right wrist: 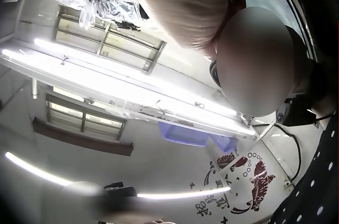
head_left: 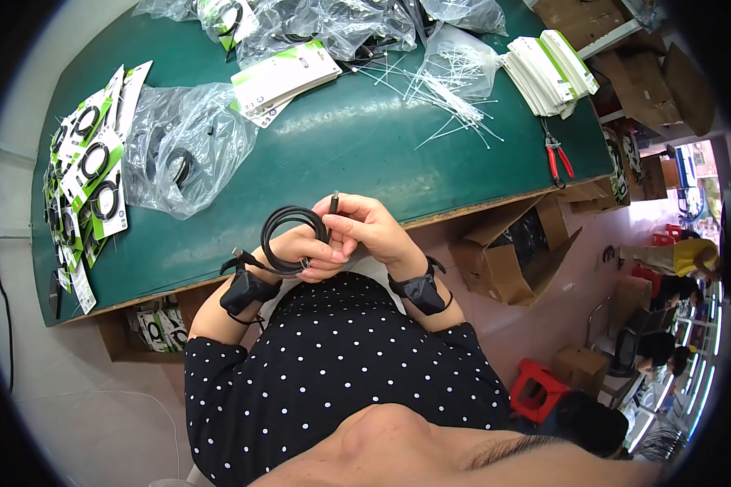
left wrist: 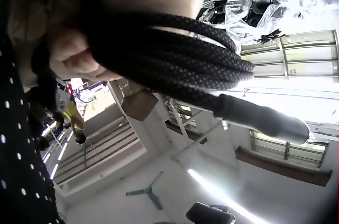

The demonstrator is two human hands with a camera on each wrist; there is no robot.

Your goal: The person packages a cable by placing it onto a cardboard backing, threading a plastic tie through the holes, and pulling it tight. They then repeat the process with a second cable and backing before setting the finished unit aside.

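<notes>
A coiled black cable (head_left: 270,231) is held in front of the body, close to the table's near edge. My left hand (head_left: 304,250) grips the coil, its fingers curled round the loops. Between thumb and fingers, my right hand (head_left: 375,233) pinches the cable's dark plug end (head_left: 335,201), which points up and away. Both hands are close together. In the left wrist view the braided loops (left wrist: 180,57) fill the middle, and another plug (left wrist: 265,121) sticks out to the right. The right wrist view shows mostly the heel of the right hand (right wrist: 185,7); its fingertips are hidden there.
Packaged cables on cards (head_left: 97,162) heap at the table's left, beside a clear plastic bag (head_left: 219,154). Farther back lie stacked cards (head_left: 288,77), white zip ties (head_left: 455,97) and more cards (head_left: 544,73). Red-handled pliers (head_left: 554,158) lie right; an open carton (head_left: 495,272) stands below.
</notes>
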